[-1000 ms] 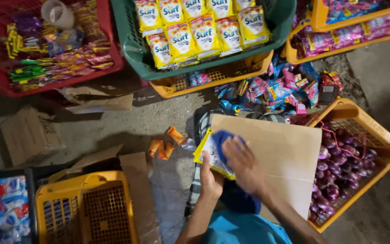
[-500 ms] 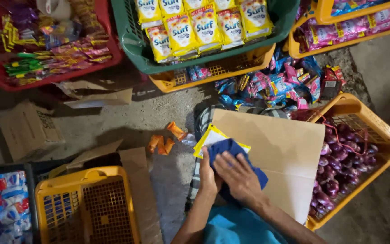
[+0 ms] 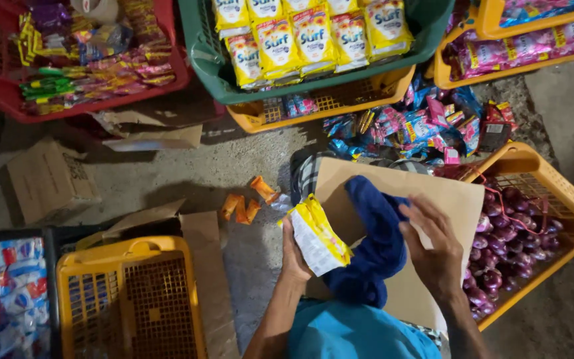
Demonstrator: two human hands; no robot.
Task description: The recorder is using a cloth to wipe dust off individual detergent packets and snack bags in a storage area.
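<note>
Head view: left hand (image 3: 295,256) fingers wrap around a stack of yellow packets (image 3: 317,235). Right hand (image 3: 435,249) fingers spread flat on brown cardboard (image 3: 456,203), blue cloth (image 3: 375,246) just beside them.

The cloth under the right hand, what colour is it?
Dark blue cloth, head view.

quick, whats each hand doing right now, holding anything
Left hand: closed on a yellow and white packet.
Right hand: open, fingers spread, resting on the blue cloth over the cardboard sheet.
</note>
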